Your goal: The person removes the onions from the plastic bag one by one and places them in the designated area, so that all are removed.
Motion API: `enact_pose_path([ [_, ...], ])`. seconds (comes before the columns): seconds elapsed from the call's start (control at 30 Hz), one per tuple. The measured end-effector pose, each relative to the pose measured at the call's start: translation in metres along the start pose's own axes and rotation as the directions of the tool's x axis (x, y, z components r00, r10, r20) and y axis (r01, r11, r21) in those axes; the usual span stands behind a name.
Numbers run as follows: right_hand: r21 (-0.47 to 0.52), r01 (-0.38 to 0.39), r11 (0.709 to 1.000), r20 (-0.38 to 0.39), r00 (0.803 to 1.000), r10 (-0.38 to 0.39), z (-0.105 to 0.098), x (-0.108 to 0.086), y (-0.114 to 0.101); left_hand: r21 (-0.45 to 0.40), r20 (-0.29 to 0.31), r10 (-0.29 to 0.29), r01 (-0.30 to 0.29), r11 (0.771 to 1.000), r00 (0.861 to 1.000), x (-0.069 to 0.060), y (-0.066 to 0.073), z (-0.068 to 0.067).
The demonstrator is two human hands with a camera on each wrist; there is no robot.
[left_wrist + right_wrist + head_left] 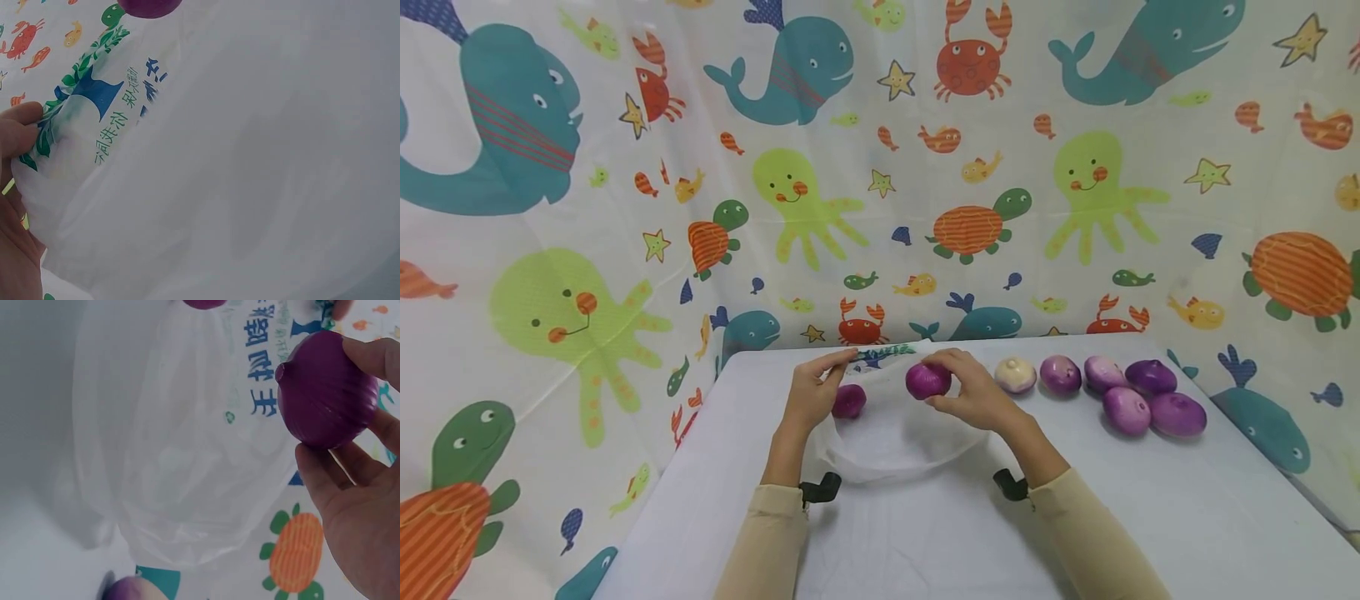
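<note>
A thin white plastic bag [887, 446] with green and blue print lies spread on the table. My left hand [808, 392] pinches its printed edge between thumb and fingers, as the left wrist view also shows. In my right hand [973, 393] is a purple onion [927, 381], held above the bag with thumb and fingertips around it; the right wrist view shows the onion's [328, 390] pointed end. Close to the left hand sits a second purple onion [848, 401]; I cannot tell whether it lies inside the bag or on it.
To the right stand several more onions: a pale one [1016, 375], a purple-white one [1061, 376] and a cluster of purple ones [1178, 414]. The table [700, 517] has a white cover. Behind it hangs a curtain [880, 192] printed with sea animals.
</note>
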State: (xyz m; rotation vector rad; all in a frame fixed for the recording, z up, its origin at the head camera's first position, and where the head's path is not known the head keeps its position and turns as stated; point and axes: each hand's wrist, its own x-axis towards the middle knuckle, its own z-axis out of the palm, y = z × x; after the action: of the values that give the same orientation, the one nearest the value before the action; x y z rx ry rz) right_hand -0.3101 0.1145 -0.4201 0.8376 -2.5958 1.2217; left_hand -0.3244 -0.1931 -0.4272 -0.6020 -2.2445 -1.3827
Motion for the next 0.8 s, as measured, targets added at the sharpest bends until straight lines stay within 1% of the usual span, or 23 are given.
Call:
enact_pose_path([
  [0.3,-0.016,-0.007,1.0,-0.061,0.998,0.006,-0.015,-0.001,0.001,0.011,0.002,-0.021,0.021,1.0,1.0,-0.002,0.0,0.001],
  [0.57,-0.034,0.009,0.999,-0.107,0.994,-0.012,-0.029,-0.004,0.007,0.008,-0.01,0.011,-0.011,1.0,1.0,-0.001,0.0,0.001],
  [0.8,-0.041,-0.037,0.999,-0.108,0.994,0.032,-0.039,-0.006,0.013,0.006,-0.012,0.016,-0.016,1.0,1.0,-0.001,0.001,0.001],
])
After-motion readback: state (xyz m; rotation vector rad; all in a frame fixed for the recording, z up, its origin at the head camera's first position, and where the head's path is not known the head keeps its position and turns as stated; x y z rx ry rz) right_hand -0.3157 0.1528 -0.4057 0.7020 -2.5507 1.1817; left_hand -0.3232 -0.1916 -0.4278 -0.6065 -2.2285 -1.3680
